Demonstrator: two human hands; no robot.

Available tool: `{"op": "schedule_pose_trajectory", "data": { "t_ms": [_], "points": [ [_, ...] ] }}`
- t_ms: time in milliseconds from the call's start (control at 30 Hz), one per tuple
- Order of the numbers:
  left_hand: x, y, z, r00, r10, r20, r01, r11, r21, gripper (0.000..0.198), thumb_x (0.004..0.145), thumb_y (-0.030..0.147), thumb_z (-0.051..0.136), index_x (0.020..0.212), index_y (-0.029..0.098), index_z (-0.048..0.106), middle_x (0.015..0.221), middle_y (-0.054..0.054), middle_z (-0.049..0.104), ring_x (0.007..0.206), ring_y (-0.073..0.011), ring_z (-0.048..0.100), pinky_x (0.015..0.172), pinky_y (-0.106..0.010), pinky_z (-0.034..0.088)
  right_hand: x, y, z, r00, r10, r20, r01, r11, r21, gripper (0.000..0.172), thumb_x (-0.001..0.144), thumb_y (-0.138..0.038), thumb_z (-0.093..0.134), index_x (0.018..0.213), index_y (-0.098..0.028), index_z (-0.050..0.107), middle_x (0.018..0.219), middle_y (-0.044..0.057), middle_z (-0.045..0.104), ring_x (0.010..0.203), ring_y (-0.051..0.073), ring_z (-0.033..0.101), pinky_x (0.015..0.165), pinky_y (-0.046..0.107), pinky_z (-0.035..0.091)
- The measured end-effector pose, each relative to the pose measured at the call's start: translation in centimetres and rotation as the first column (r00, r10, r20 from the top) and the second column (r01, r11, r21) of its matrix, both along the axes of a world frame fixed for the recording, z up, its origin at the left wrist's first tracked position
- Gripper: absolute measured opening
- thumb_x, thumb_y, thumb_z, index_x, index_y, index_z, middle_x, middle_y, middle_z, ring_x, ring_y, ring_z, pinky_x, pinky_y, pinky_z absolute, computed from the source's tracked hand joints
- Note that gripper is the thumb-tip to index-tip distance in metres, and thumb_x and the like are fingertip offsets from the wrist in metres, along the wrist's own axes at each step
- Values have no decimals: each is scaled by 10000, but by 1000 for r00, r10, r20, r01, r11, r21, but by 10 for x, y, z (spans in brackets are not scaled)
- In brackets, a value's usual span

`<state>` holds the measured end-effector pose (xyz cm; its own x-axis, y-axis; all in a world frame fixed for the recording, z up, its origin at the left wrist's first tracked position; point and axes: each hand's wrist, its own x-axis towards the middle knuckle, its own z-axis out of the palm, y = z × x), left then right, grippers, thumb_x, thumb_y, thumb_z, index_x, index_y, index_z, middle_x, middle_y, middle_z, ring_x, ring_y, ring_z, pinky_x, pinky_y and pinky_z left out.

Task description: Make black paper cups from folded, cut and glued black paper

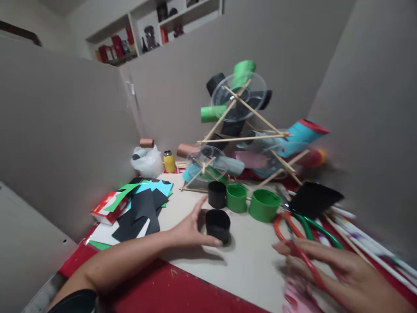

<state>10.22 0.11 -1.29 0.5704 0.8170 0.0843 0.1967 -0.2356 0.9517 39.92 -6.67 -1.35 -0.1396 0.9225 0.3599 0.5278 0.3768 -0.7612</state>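
Note:
My left hand (192, 226) curves round a black paper cup (218, 227) standing on the pale board. Its thumb lies across the front of the cup near the base, the index finger raised at the side. Behind it stand another black cup (216, 194) and two green ones, a small cup (236, 198) and a wider cup (264, 205). At lower right, my right hand (345, 269) is closed on red-handled scissors (308, 263), blurred by motion, blades pointing away. Just beyond lie orange-handled scissors (278, 226) and green-handled scissors (329, 232).
Stick frames with clear plastic wheels (239, 98) and coloured tubes rise at the back. Cut paper (143, 213) and a red-white box (110, 208) lie left. A yellow jar (169, 161) and plastic bag (148, 161) stand behind. Sticks and a black sheet (314, 199) lie right.

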Motion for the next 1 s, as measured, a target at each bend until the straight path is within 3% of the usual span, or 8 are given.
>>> {"op": "schedule_pose_trajectory", "data": {
  "t_ms": [100,200,367,433,500,633,767,1000],
  "points": [
    [-14,1,5,997,32,70,-35,999,36,1146,666,447,812,1526,242,83,1407,-194,449,1337,-322,411,1117,-534,284,-8,-4,23,999,46,11,-46,998,-34,312,827,-492,601,765,-234,764,823,85,771,736,258,728,573,267,588],
    [-15,4,14,997,48,59,-63,955,291,857,797,459,703,1493,287,235,1426,-151,450,1344,-303,404,1116,-524,292,-7,-3,25,998,65,-1,-65,996,-67,286,856,-433,589,770,-210,746,782,72,743,686,217,690,572,263,549],
    [9,14,41,992,-19,-127,108,660,743,714,874,540,561,1482,279,294,1502,-131,369,1391,-308,325,1139,-519,255,-4,-2,21,991,110,-70,-114,992,-56,329,859,-453,604,731,-173,719,695,49,679,616,174,619,535,256,492],
    [20,18,51,952,-24,-307,271,538,798,735,870,585,532,1483,254,300,1507,-141,366,1408,-320,293,1149,-534,221,-4,-1,23,989,122,-81,-126,991,-44,348,867,-465,597,726,-167,708,682,41,661,602,163,596,541,258,475],
    [28,20,54,864,7,-504,440,474,762,755,862,610,523,1478,228,314,1502,-153,383,1414,-328,284,1152,-549,201,-3,-1,25,987,138,-81,-141,990,-32,357,871,-474,594,722,-167,698,666,33,644,593,157,576,545,259,459],
    [35,22,42,724,31,-689,579,516,631,805,851,644,503,1465,153,331,1485,-193,404,1393,-330,335,1122,-529,294,-2,-2,25,986,152,-71,-153,988,-22,337,880,-457,592,730,-172,690,656,22,625,597,151,551,550,254,437],
    [35,20,32,716,31,-697,574,544,613,832,829,661,514,1469,163,325,1503,-187,378,1397,-332,329,1127,-542,287,-2,-1,25,988,143,-62,-146,988,-41,341,870,-464,598,708,-176,684,657,22,620,607,155,544,549,253,435],
    [33,11,46,731,40,-681,546,563,620,888,792,683,552,1479,178,302,1517,-212,335,1401,-353,310,1122,-576,257,-4,-2,26,994,102,-34,-104,993,-52,426,817,-552,612,604,-187,660,608,26,630,568,163,564,526,244,466]
  ]
}}
